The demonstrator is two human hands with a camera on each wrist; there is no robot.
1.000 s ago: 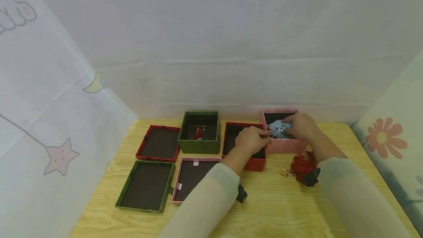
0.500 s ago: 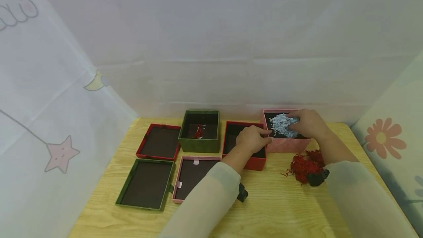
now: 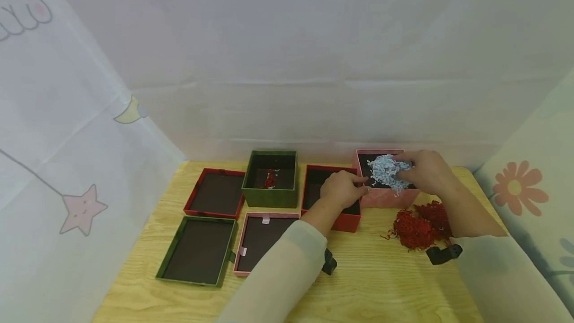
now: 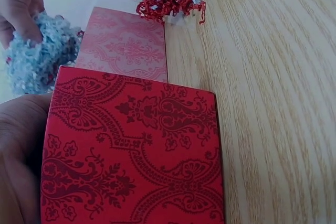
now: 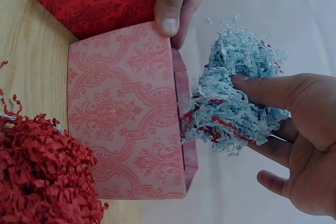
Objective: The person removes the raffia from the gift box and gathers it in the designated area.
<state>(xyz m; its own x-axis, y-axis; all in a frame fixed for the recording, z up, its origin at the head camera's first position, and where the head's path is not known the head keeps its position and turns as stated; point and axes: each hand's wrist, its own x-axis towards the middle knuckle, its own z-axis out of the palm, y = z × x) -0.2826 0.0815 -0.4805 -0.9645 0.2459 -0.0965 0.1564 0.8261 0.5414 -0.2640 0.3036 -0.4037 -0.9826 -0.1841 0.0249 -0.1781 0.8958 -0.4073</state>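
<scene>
My right hand [image 3: 430,173] pinches a clump of light blue shredded paper [image 5: 236,98] between thumb and fingers. A few red strands are mixed into the clump. It is above the opening of the pink patterned box [image 5: 126,114], clear of the rim. With thumb outside and a finger inside, my left hand [image 3: 341,189] grips the near left corner of the pink box. The red patterned box [image 4: 136,150] stands directly left of the pink one, under my left hand. Some of the left fingers are hidden in the wrist views.
Red shredded paper [image 3: 414,231] lies on the table in front of the pink box. A green box [image 3: 269,198] with a few red shreds inside stands left. A red lid [image 3: 219,193], green lid [image 3: 193,250] and pink lid [image 3: 264,238] lie inside-up.
My right hand has gathered the blue shredded paper in the pink box and lifted it up and slightly right. The left hand has stayed at the pink box's corner.
</scene>
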